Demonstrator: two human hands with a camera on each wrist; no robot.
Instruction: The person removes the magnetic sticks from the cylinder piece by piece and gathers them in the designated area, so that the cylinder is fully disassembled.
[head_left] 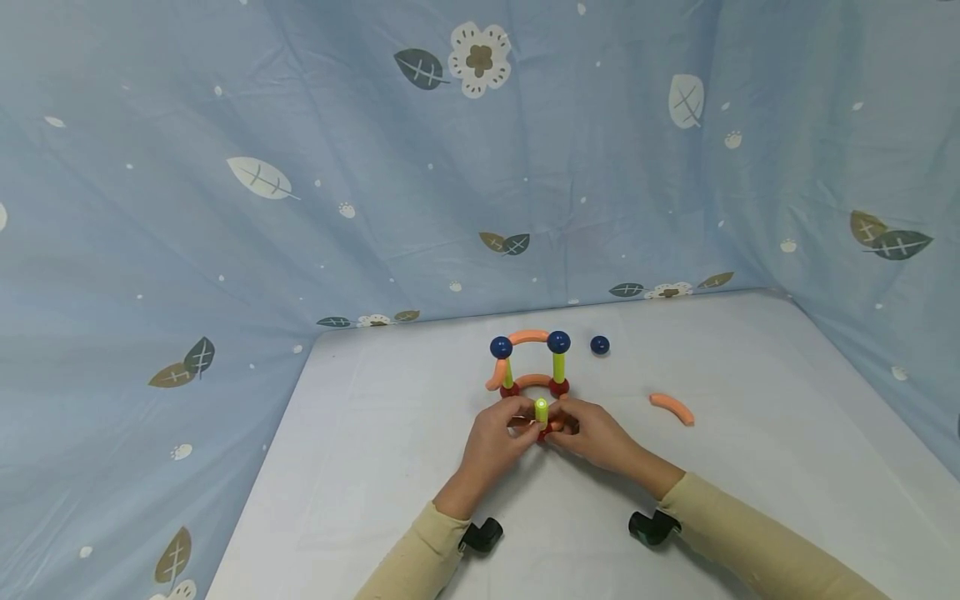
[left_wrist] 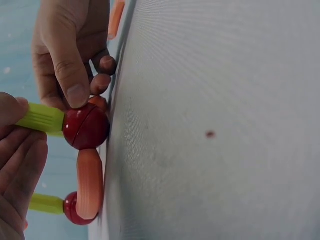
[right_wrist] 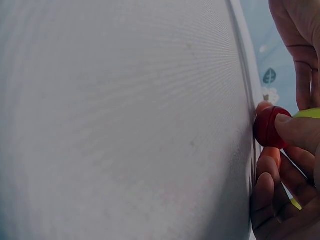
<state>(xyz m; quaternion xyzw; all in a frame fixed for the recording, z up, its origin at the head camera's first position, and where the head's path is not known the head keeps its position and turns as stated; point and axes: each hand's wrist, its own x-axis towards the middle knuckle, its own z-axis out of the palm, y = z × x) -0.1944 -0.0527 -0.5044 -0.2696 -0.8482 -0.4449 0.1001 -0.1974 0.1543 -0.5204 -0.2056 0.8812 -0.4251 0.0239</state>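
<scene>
Left hand (head_left: pixel 498 435) pinches the short green rod (head_left: pixel 542 412) between thumb and fingers, rod upright, lower end touching the near red ball (left_wrist: pixel 86 126). Just left of and beyond that grip, a curved orange rod (head_left: pixel 496 375) hangs from the left blue ball (head_left: pixel 501 347) of the standing frame; right blue ball (head_left: pixel 558 342) tops the other post. Right hand (head_left: pixel 597 435) grips the red ball low, thumb on its side. Loose blue ball (head_left: pixel 600 345) lies beyond the right hand, loose orange rod (head_left: pixel 672 409) off to its right, both untouched. Step in hand looks like seating the third post on the base. Next move probably calls for steadying the ball, checking the rod stands straight, then easing off the rod without tipping it.
</scene>
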